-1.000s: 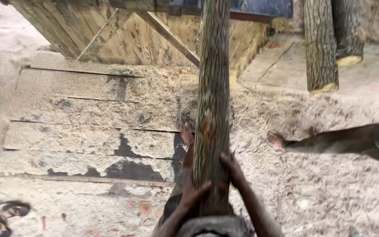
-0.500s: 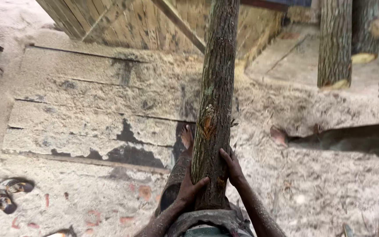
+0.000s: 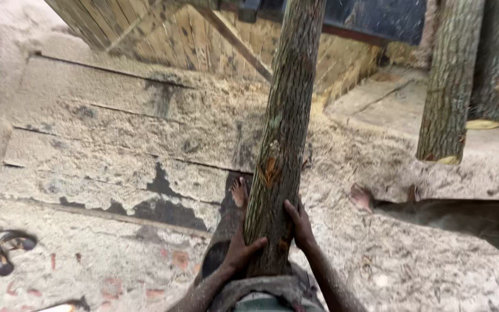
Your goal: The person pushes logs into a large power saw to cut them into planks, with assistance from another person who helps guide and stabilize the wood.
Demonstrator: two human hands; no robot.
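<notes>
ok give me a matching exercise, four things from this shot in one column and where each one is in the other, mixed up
Things:
1. log
2. sandals
3. standing trunks
4. bare foot

Places:
A. upper right, upright on the ground
B. held between both hands, running up the middle
C. lower left edge, on the sawdust
D. just left of the log, on the dark patch

Pairs: 1-B, 2-C, 3-A, 4-D
</notes>
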